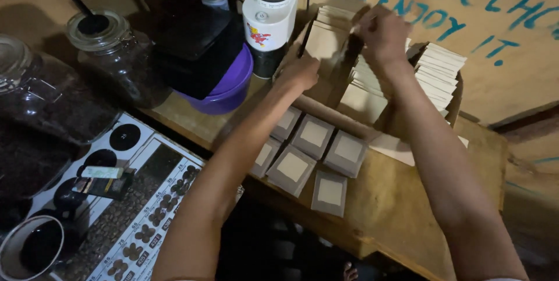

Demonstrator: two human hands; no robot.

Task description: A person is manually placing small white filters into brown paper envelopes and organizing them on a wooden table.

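1. The wall (512,66) behind the work place is a plain tan board with blue painted letters, and the light in the room is dim.
2. The wooden table (402,199) is flat and brown, with a worn front edge, and it carries most of the things.
3. On the left lies a printed chart (145,211) showing rows of coffee beans, and a small dark packet rests on it.
4. Two big glass jars (116,54) with round lids stand at the far left; they hold something dark.
5. A black machine stands over a purple plastic bowl (230,95), and just beside it is a white grinder (269,19) with a clear top.
6. An open cardboard box (372,103) holds upright stacks of flat paper pouches (442,71), pale and thin.
7. Six small pouches (314,156), grey-brown with a light square in the middle, lie flat on the table in front of the box.
8. The left hand (300,73) rests with curled fingers on the stack at the box's left end.
9. The right hand (381,34) pinches the top edge of one pouch in the box, fingers closed on it.
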